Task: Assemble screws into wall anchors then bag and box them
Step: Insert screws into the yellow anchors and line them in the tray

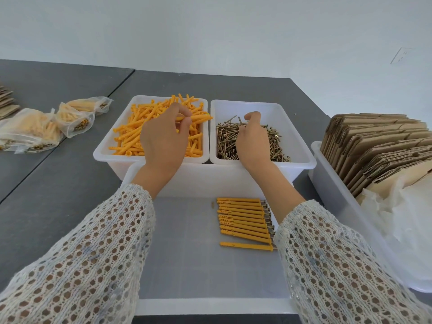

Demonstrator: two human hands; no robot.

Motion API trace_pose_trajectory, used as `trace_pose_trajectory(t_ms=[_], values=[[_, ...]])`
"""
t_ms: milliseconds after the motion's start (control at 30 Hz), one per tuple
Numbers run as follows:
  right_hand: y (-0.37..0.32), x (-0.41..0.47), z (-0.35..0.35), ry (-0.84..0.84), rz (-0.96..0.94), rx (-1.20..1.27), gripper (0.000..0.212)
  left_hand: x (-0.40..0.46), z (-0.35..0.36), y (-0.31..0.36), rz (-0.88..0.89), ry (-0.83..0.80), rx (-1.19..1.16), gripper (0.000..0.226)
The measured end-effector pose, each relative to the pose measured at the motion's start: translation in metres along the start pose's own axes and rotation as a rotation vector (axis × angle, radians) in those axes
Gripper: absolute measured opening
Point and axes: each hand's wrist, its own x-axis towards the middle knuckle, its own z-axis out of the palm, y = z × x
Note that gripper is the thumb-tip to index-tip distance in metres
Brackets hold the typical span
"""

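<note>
My left hand [163, 136] hovers over the white bin [117, 146] of loose orange wall anchors [131, 134] and pinches one orange anchor [201, 119] between thumb and fingers. My right hand [252, 139] reaches into the neighbouring white bin [297, 136] of brass screws [226, 141], fingers curled down among them; whether it holds a screw is hidden. In the near white tray [205, 305], several assembled anchors with screws [243, 220] lie in a row.
Filled clear bags of anchors [35, 129] lie on the grey table at the left. A white bin [332, 197] at the right holds flat cardboard boxes [374, 146] and clear plastic bags [402, 220]. More flat cardboard [7, 101] sits at the far left edge.
</note>
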Motion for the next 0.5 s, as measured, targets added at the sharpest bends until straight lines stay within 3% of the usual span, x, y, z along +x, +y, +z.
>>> trace_pose_trajectory(t_ms=[133, 233, 367, 500], values=[[0.002, 0.001, -0.004, 0.013, 0.049, 0.139, 0.013, 0.0, 0.006, -0.004, -0.071, -0.063, -0.11, 0.011], [0.002, 0.004, -0.006, -0.02, 0.216, 0.42, 0.012, -0.002, 0.009, -0.005, -0.039, -0.195, -0.162, 0.016], [-0.004, 0.003, -0.008, -0.02, 0.331, 0.795, 0.018, -0.005, 0.012, -0.004, 0.103, -0.349, -0.062, 0.01], [-0.007, 0.002, -0.008, 0.033, 0.345, 0.947, 0.032, -0.006, 0.012, 0.0, 0.198, -0.404, 0.031, 0.034]])
